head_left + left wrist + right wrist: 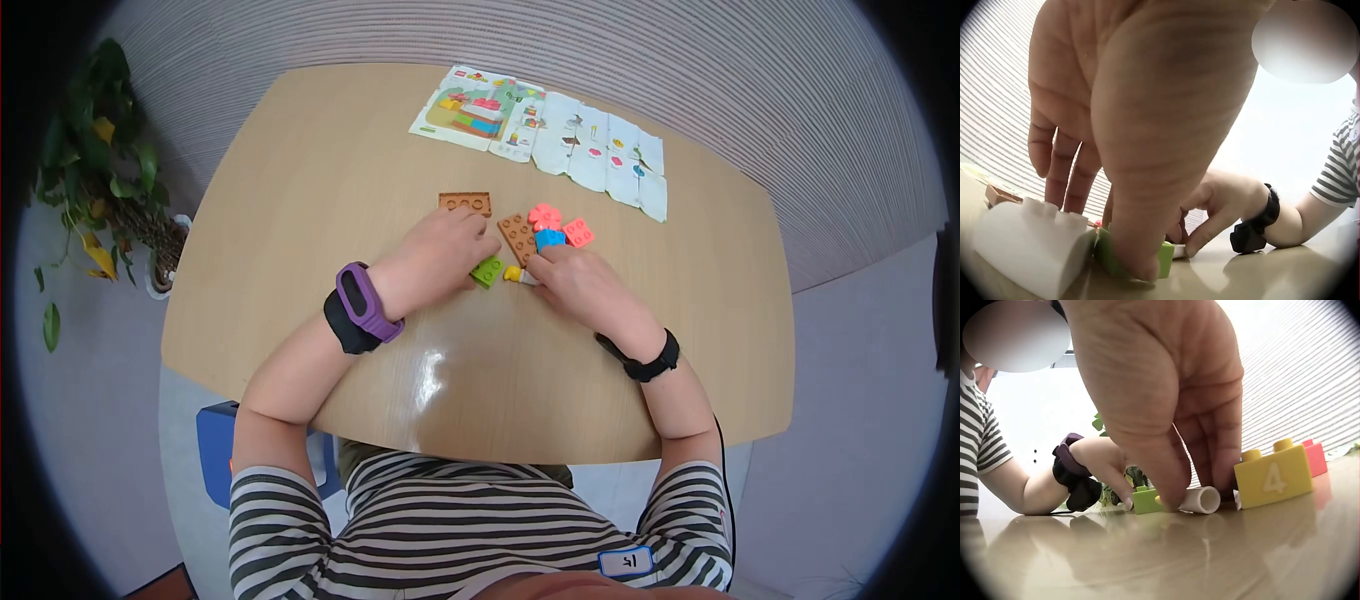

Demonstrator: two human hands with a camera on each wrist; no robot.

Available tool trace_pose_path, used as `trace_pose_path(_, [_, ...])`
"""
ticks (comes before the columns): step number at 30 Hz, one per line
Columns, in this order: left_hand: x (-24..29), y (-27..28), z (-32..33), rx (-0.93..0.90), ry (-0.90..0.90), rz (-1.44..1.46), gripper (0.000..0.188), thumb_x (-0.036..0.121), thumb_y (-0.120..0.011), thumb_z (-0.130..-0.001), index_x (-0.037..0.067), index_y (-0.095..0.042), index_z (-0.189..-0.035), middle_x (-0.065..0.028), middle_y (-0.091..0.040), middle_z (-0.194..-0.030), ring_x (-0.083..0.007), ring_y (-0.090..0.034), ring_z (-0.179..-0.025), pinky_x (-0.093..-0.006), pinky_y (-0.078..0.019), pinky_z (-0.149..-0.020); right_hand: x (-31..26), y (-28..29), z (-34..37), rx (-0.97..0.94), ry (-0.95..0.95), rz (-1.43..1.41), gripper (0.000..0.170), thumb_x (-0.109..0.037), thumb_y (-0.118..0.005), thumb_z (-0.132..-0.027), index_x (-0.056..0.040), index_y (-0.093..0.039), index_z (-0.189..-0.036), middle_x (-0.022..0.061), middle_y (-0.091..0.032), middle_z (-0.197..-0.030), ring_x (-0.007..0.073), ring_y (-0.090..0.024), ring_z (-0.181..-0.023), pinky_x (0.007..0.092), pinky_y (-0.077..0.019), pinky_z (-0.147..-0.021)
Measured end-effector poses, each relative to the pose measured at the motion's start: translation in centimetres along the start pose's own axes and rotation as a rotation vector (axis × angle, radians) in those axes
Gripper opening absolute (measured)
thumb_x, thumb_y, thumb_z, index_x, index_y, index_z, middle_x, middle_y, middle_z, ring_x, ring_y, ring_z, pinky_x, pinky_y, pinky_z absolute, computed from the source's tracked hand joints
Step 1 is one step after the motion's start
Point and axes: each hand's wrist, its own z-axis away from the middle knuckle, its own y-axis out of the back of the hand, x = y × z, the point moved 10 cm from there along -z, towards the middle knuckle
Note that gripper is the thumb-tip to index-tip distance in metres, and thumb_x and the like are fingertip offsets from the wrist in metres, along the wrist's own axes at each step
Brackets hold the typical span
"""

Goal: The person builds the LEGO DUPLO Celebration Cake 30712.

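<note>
Striped shirt (450, 530), one, at the near edge, with a small blue-edged label (626, 561) fixed on the right side. Table (300, 200), one, light wood, with the toy pieces laid near its middle. Green brick (487, 271), one, pinched at its near side by the thumb of the left hand (435, 255), its fingers lowered beyond. White sloped brick (1035, 244), studded, set just beside the green brick, to its left. White tube (1200, 500), one, yellow-ended, lying on its side, pinched by the right hand (590, 290). The two hands were held apart. Yellow brick (1275, 477), marked "4", placed at the right hand's fingers. Brown plates, two: one (465, 203) laid beyond the left hand, the other (518, 240) set between the hands, farther off. Blue brick (550, 239), pink flower piece (545, 215) and pink brick (580, 232), grouped at the right plate. Printed sheet (570, 150), creased, spread at the far edge. Purple band (368, 303), worn on the left wrist; black strap (655, 362), on the right. Leafy plant (110, 180), potted, seen at far left, off the table.
</note>
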Motion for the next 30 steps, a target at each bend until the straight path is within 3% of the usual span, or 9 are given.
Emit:
trace_pose_path(7, [-5.4,2.8,-0.1,0.105,0.189,0.097,0.024,0.015,-0.063,-0.079,0.007,-0.060,-0.101,-0.0101,-0.061,-0.093,-0.0276,-0.059,-0.087,-0.0390,-0.0479,-0.075,0.5,-0.4,-0.1,-0.015,-0.028,-0.004,0.017,-0.009,-0.065,-0.075,-0.0021,-0.053,-0.085,0.0116,-0.055,-0.080,0.0293,-0.058,-0.077,0.0396,-0.0474,-0.063])
trace_pose_path(10, [-6.6,1.5,-1.7,0.048,0.162,0.031,0.025,0.014,-0.061,-0.080,0.007,-0.061,-0.104,-0.0108,-0.061,-0.094,-0.0290,-0.060,-0.084,-0.0390,-0.0489,-0.073,0.2,-0.3,0.0,-0.004,-0.008,0.002,0.014,-0.008,-0.061,-0.076,-0.0015,-0.053,-0.086,0.0121,-0.056,-0.080,0.0289,-0.058,-0.078,0.0394,-0.0476,-0.064])
trace_pose_path(13, [-5.8,1.1,-3.4,0.040,0.117,0.042,0.025,0.013,-0.061,-0.079,0.009,-0.062,-0.104,-0.0102,-0.061,-0.097,-0.0286,-0.060,-0.087,-0.0386,-0.0487,-0.074,-0.2,-0.2,0.1,0.014,0.015,0.010,0.005,-0.002,-0.051,-0.080,0.0012,-0.053,-0.083,0.0143,-0.058,-0.078,0.0306,-0.059,-0.079,0.0401,-0.0485,-0.066])
trace_pose_path(17, [-2.8,0.2,-5.2,0.053,-0.023,-0.038,0.026,0.014,-0.061,-0.079,0.011,-0.062,-0.105,-0.0073,-0.062,-0.101,-0.0253,-0.058,-0.095,-0.0374,-0.0466,-0.079,0.0,-0.1,0.3,0.047,0.015,-0.013,0.004,-0.001,-0.052,-0.079,0.0010,-0.055,-0.081,0.0152,-0.060,-0.079,0.0302,-0.060,-0.078,0.0395,-0.0488,-0.067])
trace_pose_path(18, [-2.8,-0.7,-5.5,-0.032,-0.002,-0.055,0.027,0.014,-0.061,-0.078,0.012,-0.062,-0.105,-0.0058,-0.062,-0.103,-0.0232,-0.057,-0.099,-0.0366,-0.0447,-0.083,0.0,0.1,0.4,0.069,0.025,-0.024,0.004,-0.001,-0.052,-0.079,0.0010,-0.055,-0.079,0.0154,-0.060,-0.078,0.0301,-0.060,-0.077,0.0393,-0.0488,-0.066])
trace_pose_path(22, [-2.5,-1.0,-6.0,-0.085,-0.028,-0.047,0.032,0.011,-0.064,-0.074,0.011,-0.061,-0.106,-0.0071,-0.062,-0.101,-0.0256,-0.058,-0.095,-0.0375,-0.0467,-0.081,-0.2,0.4,0.7,0.127,0.049,-0.012,0.005,-0.001,-0.052,-0.077,0.0002,-0.056,-0.074,0.0154,-0.060,-0.074,0.0287,-0.061,-0.074,0.0379,-0.0489,-0.064])
trace_pose_path(30, [-1.2,-2.7,-6.9,-0.208,-0.065,0.055,0.037,0.008,-0.070,-0.068,0.006,-0.059,-0.103,-0.0095,-0.061,-0.094,-0.0297,-0.058,-0.090,-0.0398,-0.0478,-0.079,-0.2,-0.6,0.8,0.102,0.087,0.058,0.005,-0.002,-0.050,-0.080,0.0008,-0.054,-0.077,0.0158,-0.057,-0.074,0.0274,-0.059,-0.070,0.0368,-0.0488,-0.060])
